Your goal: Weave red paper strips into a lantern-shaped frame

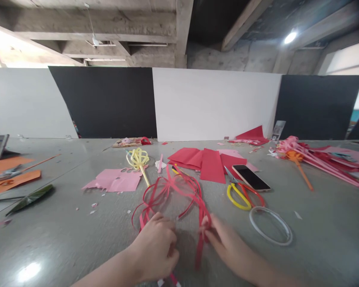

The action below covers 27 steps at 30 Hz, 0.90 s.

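Note:
Looped red paper strips [167,183] spread over the grey table in front of me, joined into a loose, open form. On their right side my right hand [227,243] pinches a red strip between thumb and fingers, its tail hanging below. My left hand [155,249] is curled closed at the lower left of the loops; its fingertips and whatever they hold are hidden. A short magenta strip end [175,280] shows beneath it. Scissors [239,195] with yellow and orange handles lie to the right, beside a white ring-shaped roll [271,225].
A phone [251,177] lies behind the scissors. Red paper sheets [212,165], a pink cut sheet [116,180] and a yellow paper-strip ball on a stick [139,159] are further back. Left are orange paper [14,181] and a green leaf [32,199]; right, pink strips [317,161].

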Tool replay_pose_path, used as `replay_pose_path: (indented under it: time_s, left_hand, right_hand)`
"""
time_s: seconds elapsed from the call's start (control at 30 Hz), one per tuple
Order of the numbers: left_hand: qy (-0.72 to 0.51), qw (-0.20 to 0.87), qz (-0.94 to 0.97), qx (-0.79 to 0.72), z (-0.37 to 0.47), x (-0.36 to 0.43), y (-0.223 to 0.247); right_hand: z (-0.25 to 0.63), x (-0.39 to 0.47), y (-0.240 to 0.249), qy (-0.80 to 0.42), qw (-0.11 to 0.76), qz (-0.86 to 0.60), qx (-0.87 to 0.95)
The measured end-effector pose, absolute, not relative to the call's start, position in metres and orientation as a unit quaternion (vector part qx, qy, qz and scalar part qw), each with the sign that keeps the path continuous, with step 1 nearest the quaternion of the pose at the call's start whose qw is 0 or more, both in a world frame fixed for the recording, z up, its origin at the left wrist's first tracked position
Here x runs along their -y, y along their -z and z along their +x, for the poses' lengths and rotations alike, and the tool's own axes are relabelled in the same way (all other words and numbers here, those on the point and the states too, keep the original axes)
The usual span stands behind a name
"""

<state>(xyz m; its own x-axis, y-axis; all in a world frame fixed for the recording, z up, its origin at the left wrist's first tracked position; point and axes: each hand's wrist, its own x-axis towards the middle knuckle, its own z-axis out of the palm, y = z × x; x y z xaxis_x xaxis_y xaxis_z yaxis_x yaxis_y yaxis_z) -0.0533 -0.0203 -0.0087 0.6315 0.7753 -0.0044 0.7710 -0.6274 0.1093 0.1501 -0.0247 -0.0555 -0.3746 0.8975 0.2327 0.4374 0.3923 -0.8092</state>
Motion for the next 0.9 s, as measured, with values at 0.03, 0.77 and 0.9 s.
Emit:
replay_pose_path:
  time_s: [0.03,0.77,0.9]
  left_hand:
    - [-0.015,0.034,0.902,-0.431,-0.053,0.021,0.01]
    - [-0.04,0.062,0.871,-0.486,0.014,0.04,0.034]
    - [-0.043,0.08,0.861,-0.501,0.014,0.034,0.033]
  right_hand:
    - [0.152,0.023,0.057,-0.328,0.35,-0.447,0.755]
    - [0.161,0.007,0.071,-0.345,0.447,-0.478,0.673]
    - [0.161,0.009,0.066,-0.349,0.458,-0.483,0.659]
